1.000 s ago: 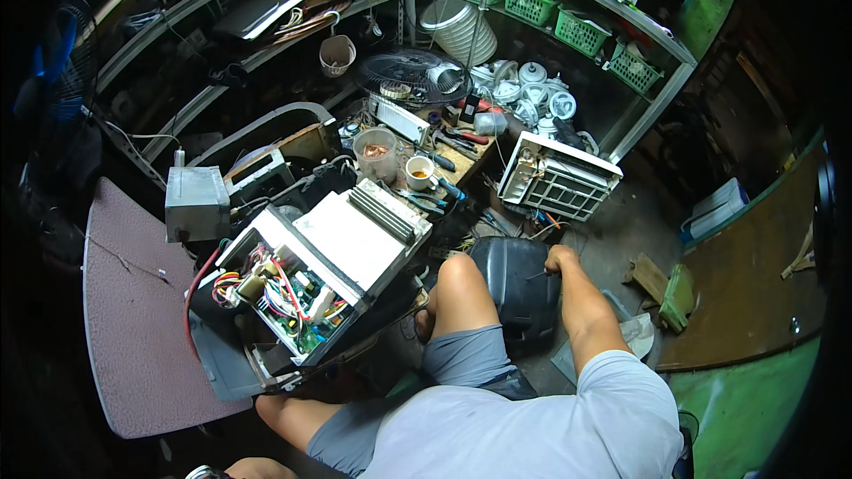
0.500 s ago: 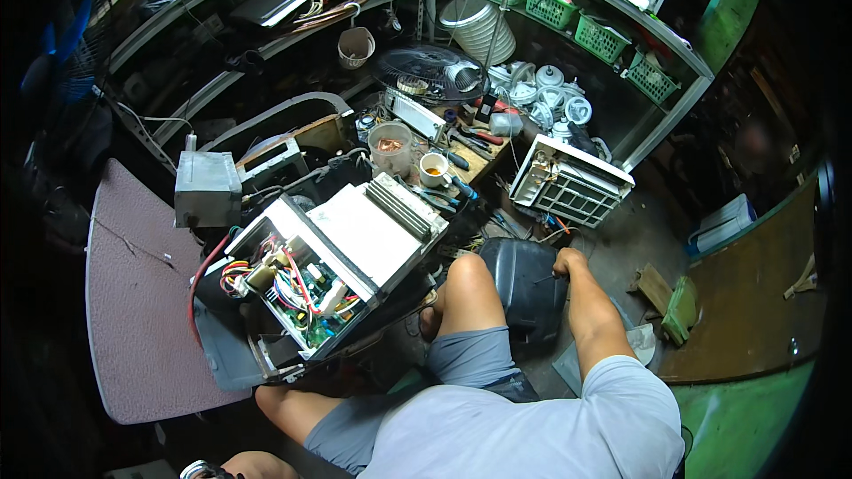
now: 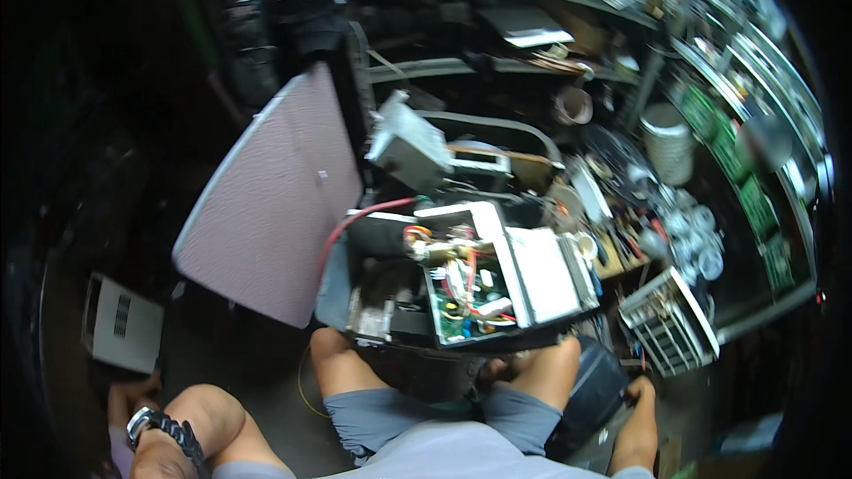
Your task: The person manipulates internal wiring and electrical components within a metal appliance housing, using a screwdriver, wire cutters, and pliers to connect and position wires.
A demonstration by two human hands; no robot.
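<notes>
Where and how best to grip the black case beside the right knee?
Likely the right edge of the black case, coming from the right: it faces outward, where the right hand is, while the right knee crowds the left side.

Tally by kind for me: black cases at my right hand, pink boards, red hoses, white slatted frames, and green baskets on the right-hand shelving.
Black case by your right hand: 1
Pink board: 1
Red hose: 1
White slatted frame: 1
Green baskets, blurred: 4
Total: 8
</notes>
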